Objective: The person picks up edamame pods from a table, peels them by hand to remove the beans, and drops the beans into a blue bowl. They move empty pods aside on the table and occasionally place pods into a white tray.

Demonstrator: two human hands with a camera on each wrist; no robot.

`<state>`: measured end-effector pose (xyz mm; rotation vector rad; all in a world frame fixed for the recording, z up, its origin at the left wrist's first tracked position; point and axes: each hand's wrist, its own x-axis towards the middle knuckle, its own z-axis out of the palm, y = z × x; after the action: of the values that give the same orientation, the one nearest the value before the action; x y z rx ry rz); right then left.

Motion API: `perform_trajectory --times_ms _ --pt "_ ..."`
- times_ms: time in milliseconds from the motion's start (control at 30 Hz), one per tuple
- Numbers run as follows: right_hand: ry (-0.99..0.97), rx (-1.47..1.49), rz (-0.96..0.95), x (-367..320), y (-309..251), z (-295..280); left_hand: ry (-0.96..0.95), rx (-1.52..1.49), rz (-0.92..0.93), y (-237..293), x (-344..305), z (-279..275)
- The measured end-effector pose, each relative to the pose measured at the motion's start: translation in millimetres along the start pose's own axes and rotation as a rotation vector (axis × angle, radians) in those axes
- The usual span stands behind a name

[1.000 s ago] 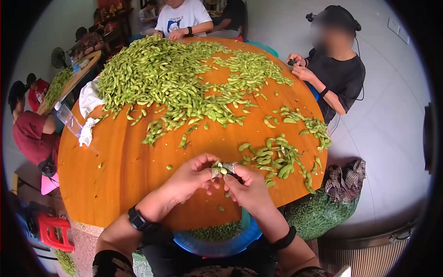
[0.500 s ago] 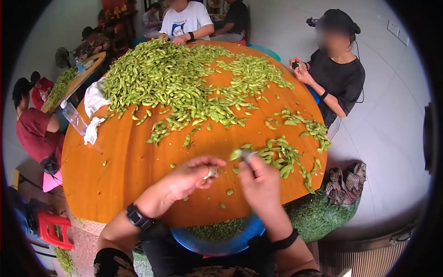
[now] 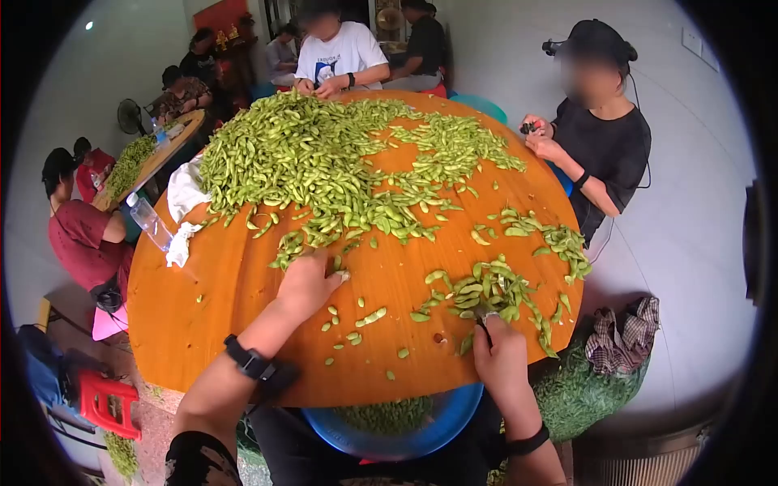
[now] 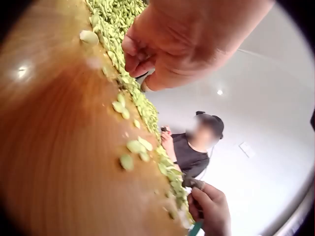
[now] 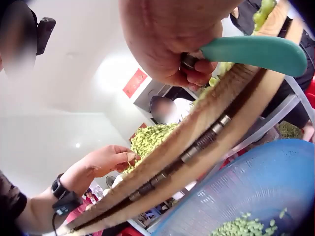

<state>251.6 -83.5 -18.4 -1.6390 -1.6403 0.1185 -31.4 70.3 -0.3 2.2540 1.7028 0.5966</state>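
Left arm: stretched forward, forearm bare.
Left hand point(image 3: 306, 283): palm down, fingers curled under; whether they pinch anything is hidden.
Right arm: bent, close to the body.
Right hand point(image 3: 502, 356): back upward, fingers curled round a small grey metal tool point(image 3: 484, 318).

Your head view is evenly, softly lit, with faint shadows on the surface point(image 3: 219, 308); its round fisheye frame goes black at the corners and bends the far edge. In your left wrist view a small glare spot sits on the blurred near wood. Your right wrist view is washed out at left, your right hand point(image 5: 172, 34) close and out of focus.
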Motion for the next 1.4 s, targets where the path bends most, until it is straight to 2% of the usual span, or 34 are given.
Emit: perform_trajectory --times_ms 67,167,300,367,500,567,633,667,733,767,800,833,900,1000,1067,1100,1200,1300,1367,1400 --pt "-0.001 0.006 0.003 -0.6 4.0 -1.4 0.059 -0.09 0.087 -11.4 13.5 15.2" --pt "-0.032 0.086 0.047 0.7 7.9 -4.6 0.054 -0.053 0.132 3.8 14.5 14.7" --pt "-0.043 0.222 0.088 0.9 11.9 -5.1 0.129 -0.057 0.079 2.6 30.8 25.5" --pt "-0.028 0.251 0.076 0.6 14.3 -4.7 0.199 0.0 0.244 -5.1 38.8 32.7" --pt "-0.043 0.321 0.117 -1.1 21.0 -5.0 0.206 -0.038 0.222 7.9 36.2 34.3" --pt "-0.07 0.328 0.137 -1.6 23.6 -6.4 0.142 -0.099 0.277 30.1 26.7 41.4" --pt "-0.11 0.659 0.37 -0.2 22.8 -8.7 0.083 -0.087 0.291 59.7 18.2 54.5" --pt "-0.112 0.66 0.362 0.9 21.3 -10.8 0.067 -0.089 0.32 75.5 14.2 61.7" --pt "-0.065 0.795 0.488 2.8 16.8 -15.0 -0.012 -0.086 0.326 106.4 12.4 81.4" --pt "-0.065 0.797 0.48 2.5 17.2 -14.5 -0.066 -0.137 0.333 126.9 7.4 84.8" --pt "-0.047 0.823 0.503 1.4 19.8 -13.1 -0.225 -0.23 0.373 141.7 8.1 89.3" --pt "-0.028 0.848 0.527 1.1 22.2 -12.2 -0.262 -0.433 0.421 158.5 4.2 92.7" --pt "-0.002 0.899 0.54 2.5 22.8 -11.7 -0.277 -0.462 0.427 175.6 3.4 87.4" --pt "0.003 0.942 0.551 2.0 27.1 -8.8 -0.038 -0.218 0.51 147.2 32.6 79.1" --pt "-0.017 0.914 0.536 3.7 22.5 -11.6 0.036 -0.044 0.322 124.5 53.3 60.9" --pt "-0.014 0.915 0.537 4.0 22.4 -11.2 0.086 0.002 0.301 109.9 62.8 58.5" --pt "-0.009 0.887 0.523 4.4 23.0 -9.0 0.112 0.055 0.331 80.2 80.6 63.2" --pt "-0.007 0.917 0.542 2.0 23.5 -10.7 0.028 0.105 0.354 77.7 82.3 64.4" --pt "-0.038 0.873 0.509 3.3 20.5 -13.0 0.045 0.151 0.272 81.7 73.1 56.4" --pt "-0.095 0.848 0.506 5.0 15.4 -19.6 0.103 0.121 0.334 77.3 67.9 57.4"
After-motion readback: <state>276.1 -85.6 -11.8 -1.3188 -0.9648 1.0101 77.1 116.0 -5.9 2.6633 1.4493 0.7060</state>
